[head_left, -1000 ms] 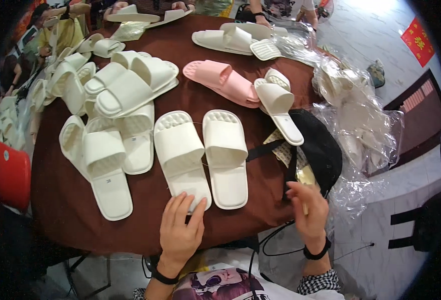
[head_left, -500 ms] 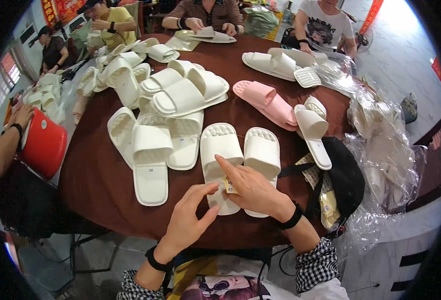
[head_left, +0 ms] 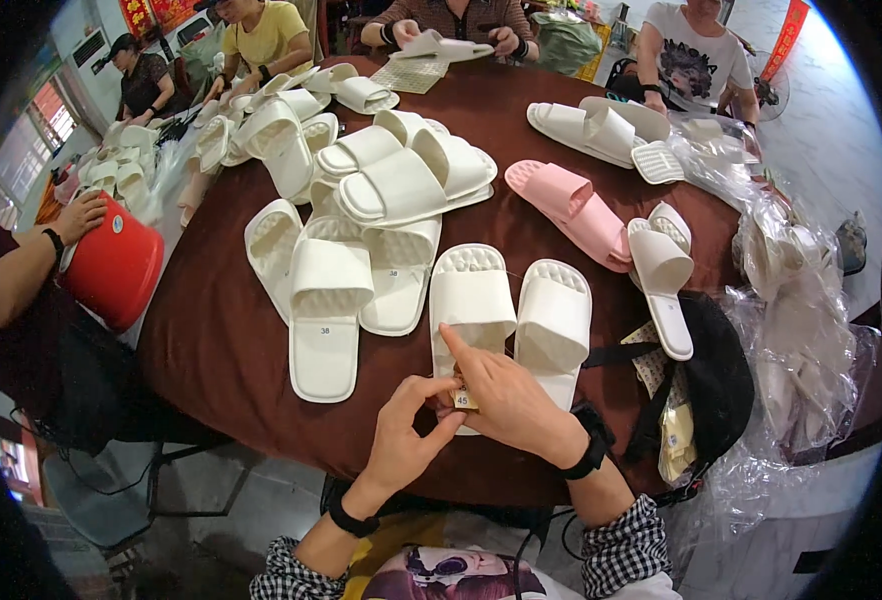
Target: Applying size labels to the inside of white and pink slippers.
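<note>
My right hand (head_left: 516, 402) holds a small yellow-and-white label strip (head_left: 463, 399) between its thumb and bent fingers, with its index finger stretched out over a white slipper (head_left: 471, 295). Thumb and index finger of my left hand (head_left: 404, 438) close in a pinch at the left edge of that strip. Part of the strip is hidden by the fingers. Both hands are above the near part of this slipper. Its white mate (head_left: 553, 325) lies beside it on the right, partly covered by my right hand.
Several white slippers (head_left: 401, 190) are piled at the left on the brown tablecloth (head_left: 231, 370). Pink slippers (head_left: 566, 210) lie beyond, and a black bag (head_left: 716, 390) is at the right by clear plastic wrapping (head_left: 791, 330). A person's hand (head_left: 81, 215) rests on a red stool (head_left: 116, 265). Other people sit around.
My left thumb and index finger have come together at the label strip, where they were apart before. The view has shifted, so the table's things appear further right.
</note>
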`<state>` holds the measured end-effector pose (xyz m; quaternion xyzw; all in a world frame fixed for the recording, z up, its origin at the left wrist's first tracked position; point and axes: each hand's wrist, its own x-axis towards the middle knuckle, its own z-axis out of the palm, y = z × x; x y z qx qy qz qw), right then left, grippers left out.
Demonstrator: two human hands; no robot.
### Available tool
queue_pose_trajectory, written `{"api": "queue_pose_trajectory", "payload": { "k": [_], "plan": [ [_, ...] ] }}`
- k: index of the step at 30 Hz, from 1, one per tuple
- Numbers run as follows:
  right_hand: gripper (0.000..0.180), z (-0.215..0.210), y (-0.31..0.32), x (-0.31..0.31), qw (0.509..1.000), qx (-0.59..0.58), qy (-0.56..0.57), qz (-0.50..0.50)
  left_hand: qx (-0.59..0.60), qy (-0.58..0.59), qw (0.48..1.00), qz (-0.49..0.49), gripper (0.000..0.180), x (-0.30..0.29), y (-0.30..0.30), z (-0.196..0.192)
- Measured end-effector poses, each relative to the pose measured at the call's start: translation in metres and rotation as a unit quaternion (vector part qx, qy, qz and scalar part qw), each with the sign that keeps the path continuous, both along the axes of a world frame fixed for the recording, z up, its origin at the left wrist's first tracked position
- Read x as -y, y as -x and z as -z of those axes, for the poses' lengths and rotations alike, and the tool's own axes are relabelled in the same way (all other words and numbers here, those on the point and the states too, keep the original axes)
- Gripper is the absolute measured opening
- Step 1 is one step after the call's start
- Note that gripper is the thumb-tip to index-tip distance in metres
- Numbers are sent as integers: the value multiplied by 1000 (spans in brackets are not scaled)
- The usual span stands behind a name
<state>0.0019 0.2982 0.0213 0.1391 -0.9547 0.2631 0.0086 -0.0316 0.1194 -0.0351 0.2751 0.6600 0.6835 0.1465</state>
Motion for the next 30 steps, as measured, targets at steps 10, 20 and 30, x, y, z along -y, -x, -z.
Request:
{"api": "queue_pose_trajectory", "payload": {
  "k": [10,20,30],
  "plan": [
    [102,-24,-4,-4,1000,-1,-12,5,41,-19,999,-28,25,-3,-8,2],
    [59,-44,-15,-14,996,9,38,81,82,-98,984,-125,29,-7,-9,3],
    [41,-40,-17,-19,996,-28,9,79,175,-183,965,-69,36,-9,-6,1]
  ]
}}
